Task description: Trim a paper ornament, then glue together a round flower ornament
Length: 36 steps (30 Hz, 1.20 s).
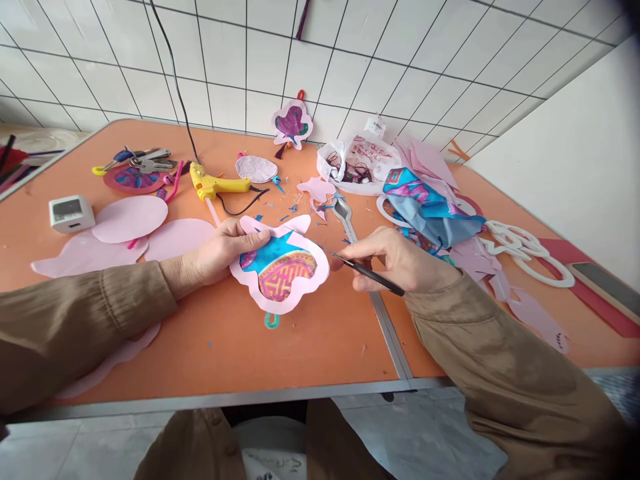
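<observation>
My left hand (pixel 223 250) grips the left edge of a pink paper cut-out (pixel 280 270) with a blue, pink and yellow patterned cloth window, lifted slightly over the orange table (pixel 240 347). My right hand (pixel 395 260) pinches a thin black-handled tool (pixel 360 265) whose metal tip touches the cut-out's upper right edge. A small teal loop (pixel 271 321) hangs at the bottom of the cut-out.
A yellow glue gun (pixel 217 183) lies behind the cut-out. Pink paper shapes (pixel 130 219) and a white timer (pixel 71 213) lie at left. Blue patterned cloth (pixel 425 207), a plastic bag (pixel 357 167), white cut rings (pixel 525 250) and scraps lie at right. Scissors and keys (pixel 143 160) lie at the back left.
</observation>
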Each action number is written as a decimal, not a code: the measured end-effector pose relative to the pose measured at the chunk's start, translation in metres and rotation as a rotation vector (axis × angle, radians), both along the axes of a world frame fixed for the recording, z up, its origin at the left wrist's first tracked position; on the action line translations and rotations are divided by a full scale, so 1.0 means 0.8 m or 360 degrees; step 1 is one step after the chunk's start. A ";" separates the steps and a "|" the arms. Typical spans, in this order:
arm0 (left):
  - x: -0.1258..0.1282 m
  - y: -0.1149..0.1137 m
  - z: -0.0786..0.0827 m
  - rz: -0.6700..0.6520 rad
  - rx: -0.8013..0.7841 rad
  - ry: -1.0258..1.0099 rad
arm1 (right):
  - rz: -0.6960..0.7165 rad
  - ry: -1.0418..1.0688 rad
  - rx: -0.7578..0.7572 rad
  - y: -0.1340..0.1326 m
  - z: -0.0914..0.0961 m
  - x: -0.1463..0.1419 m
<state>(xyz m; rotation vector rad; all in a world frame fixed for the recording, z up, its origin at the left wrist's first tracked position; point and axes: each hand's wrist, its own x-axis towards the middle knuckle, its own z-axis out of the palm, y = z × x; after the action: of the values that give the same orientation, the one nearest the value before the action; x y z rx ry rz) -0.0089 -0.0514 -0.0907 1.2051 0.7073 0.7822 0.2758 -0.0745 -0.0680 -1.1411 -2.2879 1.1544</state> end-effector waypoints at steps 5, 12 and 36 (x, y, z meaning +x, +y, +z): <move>0.001 0.000 0.000 0.0040 0.0006 0.0012 | -0.0019 -0.0025 -0.0014 -0.001 0.001 -0.001; 0.000 -0.001 0.002 0.0040 -0.0005 0.0033 | 0.0020 0.0005 -0.0037 -0.003 0.006 -0.002; -0.004 0.001 -0.003 -0.0055 0.0137 0.0183 | 0.0116 0.0007 -0.0070 -0.007 0.006 -0.010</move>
<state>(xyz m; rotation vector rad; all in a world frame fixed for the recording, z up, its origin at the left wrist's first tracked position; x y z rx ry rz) -0.0122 -0.0510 -0.0928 1.3452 0.7513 0.7249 0.2676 -0.0799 -0.0629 -1.0779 -2.3293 1.2389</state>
